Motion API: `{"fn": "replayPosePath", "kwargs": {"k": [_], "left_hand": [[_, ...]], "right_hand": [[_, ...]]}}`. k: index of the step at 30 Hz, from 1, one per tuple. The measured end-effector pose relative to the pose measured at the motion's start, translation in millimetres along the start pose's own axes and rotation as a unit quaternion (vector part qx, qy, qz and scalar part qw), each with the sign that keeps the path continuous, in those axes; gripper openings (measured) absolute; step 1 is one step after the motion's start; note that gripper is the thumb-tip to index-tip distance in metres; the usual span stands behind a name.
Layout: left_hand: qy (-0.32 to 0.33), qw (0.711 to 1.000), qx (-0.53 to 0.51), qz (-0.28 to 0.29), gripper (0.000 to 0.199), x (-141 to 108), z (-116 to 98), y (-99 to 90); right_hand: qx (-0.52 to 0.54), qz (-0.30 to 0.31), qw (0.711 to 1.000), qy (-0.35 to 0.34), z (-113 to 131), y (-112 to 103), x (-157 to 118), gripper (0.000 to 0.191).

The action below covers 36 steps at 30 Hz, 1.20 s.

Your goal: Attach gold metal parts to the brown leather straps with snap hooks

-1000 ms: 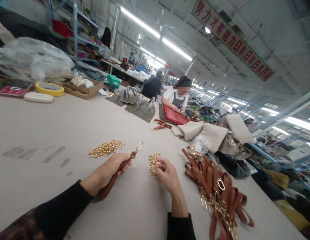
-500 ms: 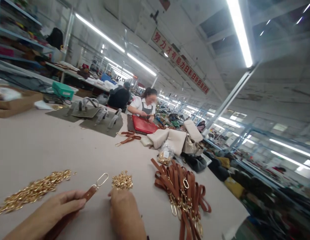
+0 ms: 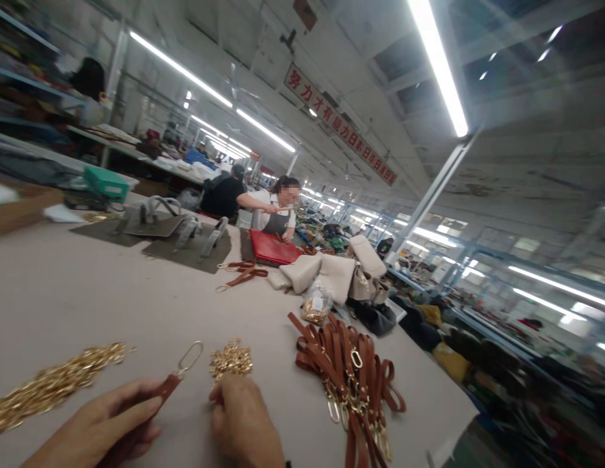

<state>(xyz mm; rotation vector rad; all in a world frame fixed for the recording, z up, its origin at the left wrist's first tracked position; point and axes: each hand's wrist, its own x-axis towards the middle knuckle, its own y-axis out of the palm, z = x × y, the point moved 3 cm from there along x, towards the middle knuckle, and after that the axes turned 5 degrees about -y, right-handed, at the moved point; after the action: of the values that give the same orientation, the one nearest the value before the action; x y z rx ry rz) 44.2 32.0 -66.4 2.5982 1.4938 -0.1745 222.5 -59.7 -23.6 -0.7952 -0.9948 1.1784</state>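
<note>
My left hand [image 3: 117,416] pinches a brown leather strap [image 3: 168,389] near its end, at the lower left. From the strap's tip a long gold ring [image 3: 190,355] sticks up. My right hand [image 3: 242,413] is closed at the near edge of a small pile of gold hardware [image 3: 231,357]; its fingertips are curled down, and anything between them is hidden. Further left lies a long heap of gold clasps [image 3: 56,382]. To the right of my right hand is a pile of brown straps [image 3: 348,364] with gold rings and clips.
Beyond the strap pile are a plastic bag of gold parts [image 3: 315,308], cream bags [image 3: 336,276] and a black bag [image 3: 375,317]. Two loose straps [image 3: 246,276], grey-green panels with handles [image 3: 185,250] and a red bag [image 3: 270,247] lie further back, near two people.
The view has shifted slightly. My left hand still holds the strap, and my right hand stays by the small pile. Behind the table, a person in black now stretches an arm out.
</note>
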Motion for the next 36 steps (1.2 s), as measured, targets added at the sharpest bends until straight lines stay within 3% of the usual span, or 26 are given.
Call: {"fn": "replayPosePath", "kwargs": {"k": [1, 3, 6, 9, 12, 18, 28, 33, 36], "left_hand": [[-0.038, 0.999, -0.033, 0.015, 0.038, -8, -4, 4.3], [-0.024, 0.998, -0.026, 0.05, 0.035, -21, -20, 13.1], [-0.006, 1.0, 0.004, 0.024, 0.031, -30, -39, 17.4], [-0.005, 1.0, 0.016, -0.004, 0.031, -33, -44, 18.1], [0.021, 0.999, 0.027, -0.015, 0.028, -38, -45, 20.1], [0.089, 0.993, 0.069, -0.047, 0.014, -45, -51, 22.7], [0.119, 0.988, 0.087, -0.045, 0.017, -47, -51, 26.8], [0.128, 0.985, 0.101, -0.047, 0.017, -50, -55, 25.7], [0.135, 0.983, 0.119, -0.043, 0.017, -52, -58, 25.1]], "right_hand": [[0.016, -0.006, 1.0, 0.003, -2, -1, -1, 0.031], [0.045, -0.015, 0.999, -0.005, -2, -3, -1, 0.027], [0.152, -0.041, 0.986, -0.047, 4, -7, 5, 0.018], [0.298, -0.082, 0.947, -0.09, 21, -11, 7, 0.008], [0.361, -0.121, 0.913, -0.143, 39, -12, 6, 0.006], [0.324, -0.168, 0.909, -0.201, 53, -7, 6, 0.011], [0.197, -0.223, 0.92, -0.254, 57, -17, 1, 0.022], [0.211, -0.225, 0.923, -0.232, 58, -14, 1, 0.02], [0.262, -0.215, 0.924, -0.175, 55, -10, 2, 0.013]]}}
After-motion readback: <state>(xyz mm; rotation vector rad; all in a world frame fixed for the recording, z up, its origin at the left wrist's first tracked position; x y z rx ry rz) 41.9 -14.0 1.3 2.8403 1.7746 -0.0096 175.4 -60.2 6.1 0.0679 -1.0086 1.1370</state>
